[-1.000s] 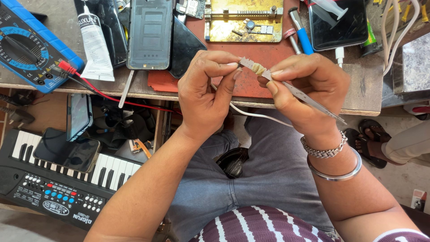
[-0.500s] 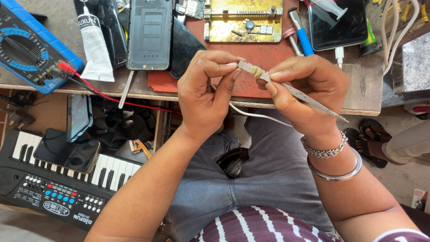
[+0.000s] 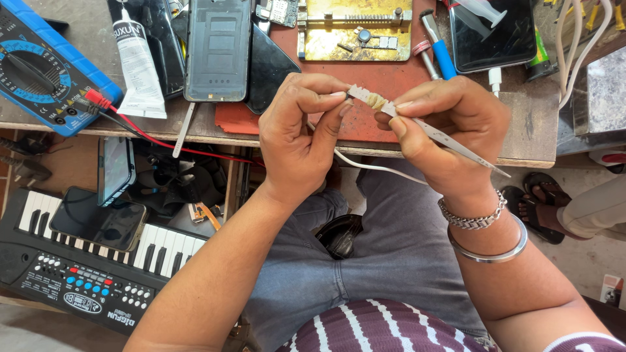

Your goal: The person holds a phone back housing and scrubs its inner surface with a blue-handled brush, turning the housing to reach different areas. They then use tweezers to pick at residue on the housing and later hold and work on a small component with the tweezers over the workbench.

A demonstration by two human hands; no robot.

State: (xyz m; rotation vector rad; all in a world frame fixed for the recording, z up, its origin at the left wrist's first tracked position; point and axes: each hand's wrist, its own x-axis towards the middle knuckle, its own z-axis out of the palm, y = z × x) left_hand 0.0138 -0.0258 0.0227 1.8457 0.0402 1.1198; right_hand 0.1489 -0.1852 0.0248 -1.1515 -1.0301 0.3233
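I see L hand (image 3: pixel 303 133) fingers pressed together, pinching a small white part (image 3: pixel 372 100) w/ tan winding. R hand (image 3: pixel 450 124) pinches metal tweezers (image 3: pixel 450 145), tips touching that part. Both held above desk's (image 3: pixel 521 130) front edge, over the red mat (image 3: pixel 365 85).

Setting: small phone-repair workshop. Evidence on the worn surface (image 3: pixel 535 130) was a blue multimeter (image 3: pixel 39 68) with red probe lead, opened phone back (image 3: pixel 217 49), brass board-holding jig (image 3: pixel 355 29), adhesive tube (image 3: pixel 138 65), screwdriver (image 3: pixel 440 49). Below lay loose phones and a small electronic keyboard (image 3: pixel 91 267).
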